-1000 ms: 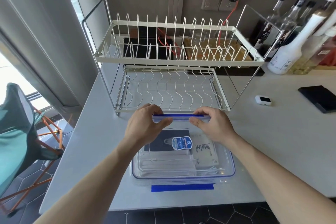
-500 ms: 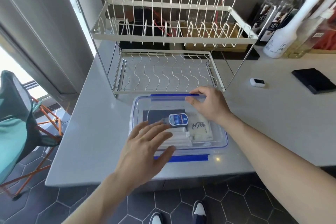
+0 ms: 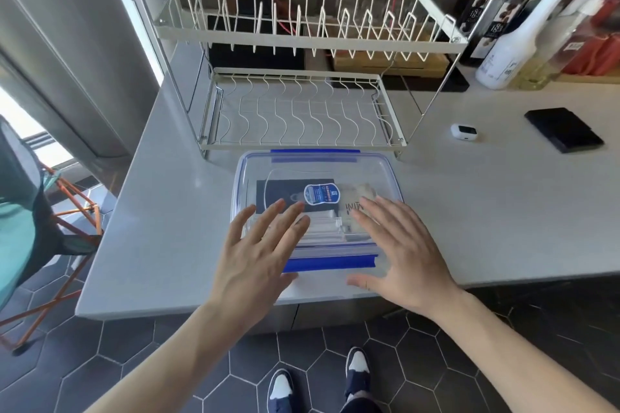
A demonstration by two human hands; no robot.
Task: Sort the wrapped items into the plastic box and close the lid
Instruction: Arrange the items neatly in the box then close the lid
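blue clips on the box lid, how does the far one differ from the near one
The far blue clip shows only as a thin strip beside the dish rack; the near blue clip shows as a broad band facing the camera. The far clip is in full view with no hand near it; the near clip's ends are hidden behind the left hand and right hand. Both are blue and run along a long edge of the clear lid.

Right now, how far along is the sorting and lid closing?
Done: wrapped items lie inside the plastic box, and the lid sits on top. In hand: left hand and right hand spread open over the near edge. Left: the near blue latch looks unclipped; the far one is unclear.
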